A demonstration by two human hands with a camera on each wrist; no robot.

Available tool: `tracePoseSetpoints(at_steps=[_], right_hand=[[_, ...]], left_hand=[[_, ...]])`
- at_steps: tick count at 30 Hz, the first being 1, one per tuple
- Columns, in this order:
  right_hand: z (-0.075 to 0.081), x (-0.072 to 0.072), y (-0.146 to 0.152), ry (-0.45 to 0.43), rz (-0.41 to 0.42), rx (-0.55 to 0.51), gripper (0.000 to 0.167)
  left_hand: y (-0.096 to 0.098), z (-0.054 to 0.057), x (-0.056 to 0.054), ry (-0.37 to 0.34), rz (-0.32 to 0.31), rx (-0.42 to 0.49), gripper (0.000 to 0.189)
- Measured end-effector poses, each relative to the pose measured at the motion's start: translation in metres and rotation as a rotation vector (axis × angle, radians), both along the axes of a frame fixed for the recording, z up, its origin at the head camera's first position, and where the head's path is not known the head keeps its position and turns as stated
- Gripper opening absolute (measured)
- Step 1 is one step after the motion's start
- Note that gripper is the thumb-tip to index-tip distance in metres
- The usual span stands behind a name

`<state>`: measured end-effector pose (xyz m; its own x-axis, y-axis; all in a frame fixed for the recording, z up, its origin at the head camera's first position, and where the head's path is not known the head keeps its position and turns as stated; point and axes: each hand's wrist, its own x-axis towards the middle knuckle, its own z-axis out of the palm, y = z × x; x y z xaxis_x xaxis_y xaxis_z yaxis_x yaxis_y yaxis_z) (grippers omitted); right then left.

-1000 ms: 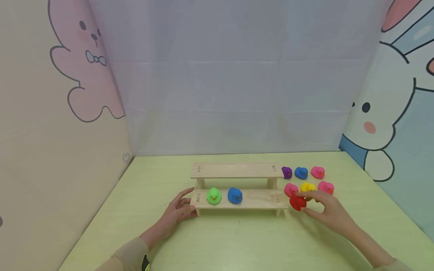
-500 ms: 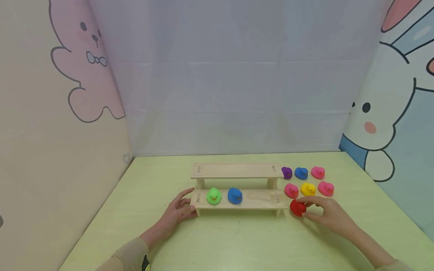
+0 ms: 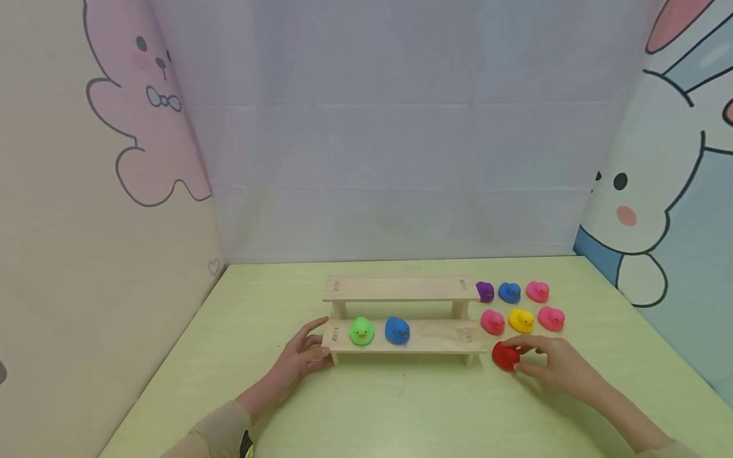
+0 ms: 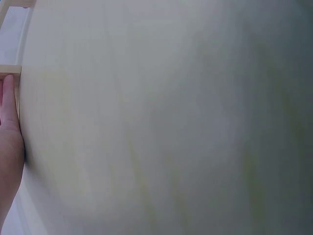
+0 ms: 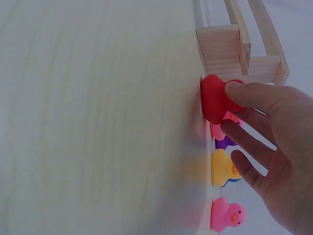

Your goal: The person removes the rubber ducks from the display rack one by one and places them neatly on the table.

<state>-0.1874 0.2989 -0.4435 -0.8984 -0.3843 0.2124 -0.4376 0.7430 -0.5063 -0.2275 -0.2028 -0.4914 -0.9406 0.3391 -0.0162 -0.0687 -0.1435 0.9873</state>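
Note:
My left hand (image 3: 299,356) holds the left end of a two-step wooden shelf (image 3: 435,334), with the thumb at its front corner and the index finger further back. On the lower step sit a green rubber duck (image 3: 362,331) and a blue rubber duck (image 3: 397,331). My right hand (image 3: 564,366) pinches a red rubber duck (image 3: 506,356) between thumb and fingers, right of the shelf. In the right wrist view the red duck (image 5: 214,99) stands at the tabletop, thumb on its head. The left wrist view catches only part of the left hand (image 4: 9,147) against the wood.
Behind the red duck stand two rows of rubber ducks: purple (image 3: 485,292), blue (image 3: 509,292) and pink (image 3: 537,291) at the back, then pink (image 3: 492,322), yellow (image 3: 521,320) and pink (image 3: 551,319). Curtain-like walls enclose the light green table (image 3: 401,407).
The right hand has brought the red duck down and slightly towards me, away from the front row of ducks, to the tabletop. My left hand has stayed at the shelf's end.

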Motion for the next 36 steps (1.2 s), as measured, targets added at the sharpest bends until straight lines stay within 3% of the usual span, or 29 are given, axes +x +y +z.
tracePoseSetpoints(at_steps=[36], right_hand=[[-0.0025,-0.0037,0.0047,-0.071,0.008,-0.013,0.035]], left_hand=[[0.0001,0.0025,0.0007,0.005,-0.001,-0.023,0.067]])
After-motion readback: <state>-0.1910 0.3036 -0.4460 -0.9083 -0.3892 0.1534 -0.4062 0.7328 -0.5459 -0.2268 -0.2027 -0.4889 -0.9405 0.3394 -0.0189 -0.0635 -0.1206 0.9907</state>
